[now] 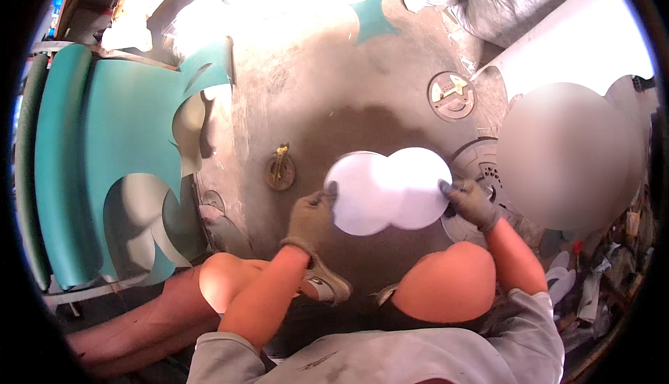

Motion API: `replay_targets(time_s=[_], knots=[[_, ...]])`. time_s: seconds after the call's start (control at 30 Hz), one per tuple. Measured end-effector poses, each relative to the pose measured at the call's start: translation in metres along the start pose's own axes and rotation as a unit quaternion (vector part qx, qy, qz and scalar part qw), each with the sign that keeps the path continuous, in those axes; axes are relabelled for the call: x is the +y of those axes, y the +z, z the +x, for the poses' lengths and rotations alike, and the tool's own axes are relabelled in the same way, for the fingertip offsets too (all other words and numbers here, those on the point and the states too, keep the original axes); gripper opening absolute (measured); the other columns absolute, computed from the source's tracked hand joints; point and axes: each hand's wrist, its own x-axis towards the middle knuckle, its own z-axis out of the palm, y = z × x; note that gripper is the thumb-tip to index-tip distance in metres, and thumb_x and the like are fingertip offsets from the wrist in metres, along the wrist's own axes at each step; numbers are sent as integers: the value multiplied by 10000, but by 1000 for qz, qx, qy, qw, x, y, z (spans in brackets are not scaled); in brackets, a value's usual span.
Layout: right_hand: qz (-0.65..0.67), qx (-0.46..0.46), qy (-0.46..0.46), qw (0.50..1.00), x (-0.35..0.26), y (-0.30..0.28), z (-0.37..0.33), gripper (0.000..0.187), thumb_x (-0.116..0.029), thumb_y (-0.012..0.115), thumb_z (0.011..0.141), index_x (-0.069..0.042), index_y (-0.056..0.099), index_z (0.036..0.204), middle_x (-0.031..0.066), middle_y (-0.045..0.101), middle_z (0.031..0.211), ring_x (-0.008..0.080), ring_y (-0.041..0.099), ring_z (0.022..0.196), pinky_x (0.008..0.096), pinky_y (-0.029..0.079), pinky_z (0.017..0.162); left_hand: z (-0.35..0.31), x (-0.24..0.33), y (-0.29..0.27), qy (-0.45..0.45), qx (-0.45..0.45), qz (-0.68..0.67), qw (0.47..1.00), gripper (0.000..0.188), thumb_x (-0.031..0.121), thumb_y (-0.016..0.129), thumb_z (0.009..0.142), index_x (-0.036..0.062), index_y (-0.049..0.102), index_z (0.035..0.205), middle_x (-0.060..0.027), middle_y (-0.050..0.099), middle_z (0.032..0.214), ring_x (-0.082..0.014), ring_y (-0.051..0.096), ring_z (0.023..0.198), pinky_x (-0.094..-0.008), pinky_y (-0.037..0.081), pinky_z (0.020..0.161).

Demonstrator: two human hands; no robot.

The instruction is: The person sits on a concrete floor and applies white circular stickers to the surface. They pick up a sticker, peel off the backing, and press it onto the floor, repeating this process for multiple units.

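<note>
Both my hands wear greyish-brown work gloves. Between them they hold two overlapping white discs [369,196] in front of my knees, roughly level. Whether these are one joined piece or separate discs I cannot tell. The left disc's outer edge is pinched by my left hand [311,218], its thumb on top. My right hand [472,203] is closed on the outer edge of the right disc. Under and beside the right hand lies a round grey slotted plate [474,157], partly hidden by the hand and discs.
A teal sheet [132,112] with round cut-outs lies on a stand at left, beside a teal roll [66,168]. A small round tool with a yellow handle [280,164] and a round plate [451,95] rest on the floor. Silvery sacks [516,1] stand at far right; scraps lie near right.
</note>
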Motion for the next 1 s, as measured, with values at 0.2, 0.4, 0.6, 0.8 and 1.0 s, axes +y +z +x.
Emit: replay_targets(time_s=[0.2,0.4,0.6,0.8,1.0], knots=[[-348,193,-14,917,-197,61,-39,571,-551,705,982,5,788,1081,92,750,784,153,682,706,357,564,680,70,2,-133,41,-15,398,916,541,487,504,1059,25,782,1098,-230,746,1118,-450,689,1085,-530,546,945],[-384,400,-468,688,-359,131,-38,539,-486,612,1016,-17,714,1261,113,712,938,208,664,860,342,529,760,168,-9,-196,42,-20,154,987,550,485,546,1053,-9,758,1170,-165,770,1194,-402,724,1080,-476,517,1010],[-540,209,-187,794,-224,306,212,603,-556,462,1035,-71,714,1287,180,711,1170,326,659,1111,423,505,954,233,-7,-218,-47,-126,-631,764,439,312,614,1075,-17,606,1366,-137,716,1233,-301,709,1097,-448,545,983],[-591,180,22,786,-295,326,209,450,-410,539,1040,-63,758,1225,188,747,1228,350,715,1129,423,578,946,214,-2,-276,55,-117,-683,719,516,368,422,1140,-23,509,1464,-153,571,1478,-270,610,1314,-406,506,1090],[-830,12,-226,510,-366,264,252,369,-311,532,1033,-75,787,1159,186,754,1143,333,750,1013,445,590,895,217,13,-299,140,-305,-724,603,456,344,480,1127,40,504,1466,-131,604,1450,-258,645,1226,-429,535,1033]])
